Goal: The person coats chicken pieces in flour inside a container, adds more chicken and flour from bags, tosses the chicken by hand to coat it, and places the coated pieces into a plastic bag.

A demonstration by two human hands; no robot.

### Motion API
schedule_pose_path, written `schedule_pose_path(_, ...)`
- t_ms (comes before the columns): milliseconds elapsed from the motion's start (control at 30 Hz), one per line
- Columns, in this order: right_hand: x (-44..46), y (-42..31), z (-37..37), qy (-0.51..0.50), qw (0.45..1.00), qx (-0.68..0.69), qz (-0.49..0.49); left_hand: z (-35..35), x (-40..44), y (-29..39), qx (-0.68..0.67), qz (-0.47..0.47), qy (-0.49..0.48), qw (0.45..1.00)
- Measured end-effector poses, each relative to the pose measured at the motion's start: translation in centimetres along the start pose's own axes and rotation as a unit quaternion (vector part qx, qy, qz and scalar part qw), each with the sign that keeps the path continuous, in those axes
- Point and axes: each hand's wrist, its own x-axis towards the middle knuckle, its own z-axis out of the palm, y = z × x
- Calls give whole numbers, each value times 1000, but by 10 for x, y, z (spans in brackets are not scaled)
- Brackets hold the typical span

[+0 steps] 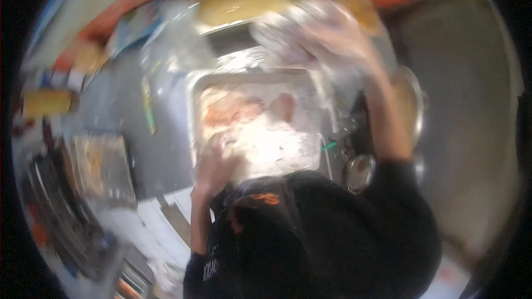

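Note:
A pale rectangular tray lies before me, with white flour-like powder spread across it. Reddish-brown pieces that look like raw meat lie in its far left part, and one more piece lies right of them. My left hand is over the tray's near left edge, fingertips at the powder, thumb apart from the fingers. Beyond the tray's far right corner, my right hand grips a crumpled clear plastic bag. Motion blurs this hand, and the bag's contents cannot be made out.
A container of yellowish stuff stands behind the tray. More clear plastic lies at the far left. A green-and-yellow strip is left of the tray. Rightward are a round metal lid or pan and a small round container.

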Motion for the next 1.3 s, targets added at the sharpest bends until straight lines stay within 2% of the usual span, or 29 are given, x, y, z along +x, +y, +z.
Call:
schedule_pose_path(33,16,0,-11,-16,996,35,-86,4,1,0,30,50,-9,998)
schedule_pose_path(67,44,17,-16,21,997,-17,-78,14,4,2,-156,6,-39,987)
schedule_pose_path(100,68,20,-16,23,985,-125,-115,25,6,1,-331,-55,-77,939)
schedule_pose_path(167,112,23,-15,51,921,-338,-187,53,11,-28,-380,-40,-81,921)
schedule_pose_path(200,134,31,-10,75,933,-323,-140,76,19,-59,-265,49,-45,962)
schedule_pose_path(233,156,38,-4,101,942,-305,-94,79,25,-63,-226,80,-25,970)
schedule_pose_path(267,174,46,5,127,968,-213,-29,81,31,-67,-187,109,-4,976)
schedule_pose_path(300,196,61,20,164,946,-278,-45,76,31,-52,-229,78,-3,970)
schedule_pose_path(333,217,77,36,196,917,-342,-61,67,30,-40,-186,80,-5,979)
schedule_pose_path(367,232,92,49,169,904,-387,-68,57,29,-28,-144,83,-6,986)
schedule_pose_path(433,253,114,75,110,870,-474,-85,36,27,-10,114,155,-12,981)
schedule_pose_path(533,267,124,102,27,860,-505,-69,31,29,-1,132,-12,-81,988)
schedule_pose_path(633,258,110,100,-21,890,-451,-56,51,24,-4,229,-18,23,973)
schedule_pose_path(700,247,107,84,24,927,-366,-77,57,30,-19,287,-40,-19,957)
schedule_pose_path(733,231,84,70,13,957,-282,-60,60,32,-28,312,-58,-39,947)
schedule_pose_path(767,218,67,56,22,960,-271,-70,64,31,-34,388,-41,-83,917)
schedule_pose_path(800,218,63,44,-50,997,-53,12,77,33,-50,361,-52,-74,928)
schedule_pose_path(833,207,42,33,-72,996,-54,-23,95,35,-70,335,-63,-68,938)
schedule_pose_path(900,187,9,11,-104,990,-45,-84,41,39,-9,384,-53,-95,917)
schedule_pose_path(1000,159,-6,-2,-72,987,-12,-144,31,35,2,389,-43,-109,914)
schedule_pose_path(1167,147,-2,-4,60,979,2,-194,33,31,-6,392,-9,-113,913)
schedule_pose_path(1300,154,33,11,207,932,-122,-271,35,32,-11,416,21,-132,899)
